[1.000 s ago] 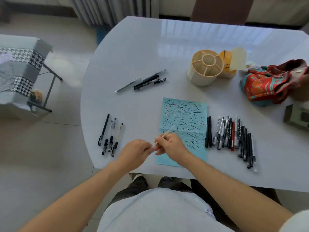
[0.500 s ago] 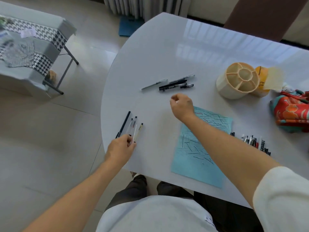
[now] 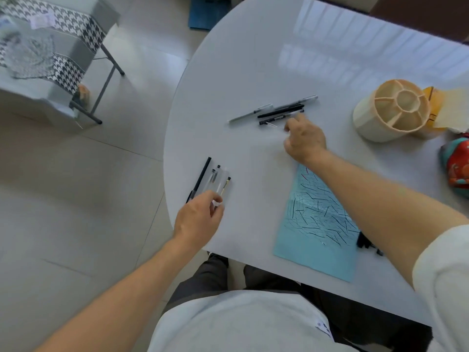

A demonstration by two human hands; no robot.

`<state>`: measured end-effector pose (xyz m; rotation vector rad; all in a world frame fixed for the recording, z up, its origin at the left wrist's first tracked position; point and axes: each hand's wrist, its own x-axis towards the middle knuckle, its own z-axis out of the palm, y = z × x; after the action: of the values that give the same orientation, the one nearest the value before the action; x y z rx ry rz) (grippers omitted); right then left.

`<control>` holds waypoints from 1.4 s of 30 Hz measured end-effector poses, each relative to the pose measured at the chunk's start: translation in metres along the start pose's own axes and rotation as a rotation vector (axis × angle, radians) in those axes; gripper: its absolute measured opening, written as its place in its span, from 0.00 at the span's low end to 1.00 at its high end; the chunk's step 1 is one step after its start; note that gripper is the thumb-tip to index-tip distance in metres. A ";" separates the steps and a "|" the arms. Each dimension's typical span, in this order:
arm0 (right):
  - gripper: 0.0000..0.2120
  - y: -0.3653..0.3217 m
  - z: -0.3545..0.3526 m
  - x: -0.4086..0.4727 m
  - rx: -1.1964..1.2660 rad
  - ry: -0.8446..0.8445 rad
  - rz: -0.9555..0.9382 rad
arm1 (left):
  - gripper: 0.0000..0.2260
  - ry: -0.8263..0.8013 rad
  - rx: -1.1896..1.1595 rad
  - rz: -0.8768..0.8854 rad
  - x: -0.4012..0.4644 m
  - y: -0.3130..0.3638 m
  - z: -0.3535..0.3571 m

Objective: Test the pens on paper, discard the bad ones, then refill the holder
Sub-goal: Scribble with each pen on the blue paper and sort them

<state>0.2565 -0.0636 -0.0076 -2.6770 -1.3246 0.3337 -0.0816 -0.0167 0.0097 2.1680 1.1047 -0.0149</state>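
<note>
A blue paper (image 3: 317, 237) covered in pen strokes lies at the white table's near edge, partly under my right forearm. My right hand (image 3: 304, 141) reaches past it to several pens (image 3: 281, 110) lying at the far middle, its fingers pinching a thin clear pen whose pale tip shows left of them; this is blurred. My left hand (image 3: 200, 217) rests at the near ends of a second group of pens (image 3: 203, 174) by the left edge, thumb and finger closed on a clear cap. The cream divided holder (image 3: 368, 123) stands empty at the far right.
A few dark pen ends (image 3: 365, 242) show behind my right forearm. A red patterned cloth (image 3: 456, 168) and a yellow object (image 3: 435, 105) sit beside the holder. A side table with houndstooth cloth (image 3: 63, 47) stands on the floor at left.
My hands were together over the paper pulling a clear pen apart. They have separated: the left went to the left pen group, the right to the far group. The view has swung left.
</note>
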 end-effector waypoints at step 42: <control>0.10 0.115 0.024 -0.338 0.727 0.240 0.540 | 0.10 -0.409 0.296 0.703 -0.007 0.134 0.144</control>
<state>0.1394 -0.4021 -0.0093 -2.2741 -0.2904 0.4252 0.0508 -0.1586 -0.0205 2.5519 0.0874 -0.3045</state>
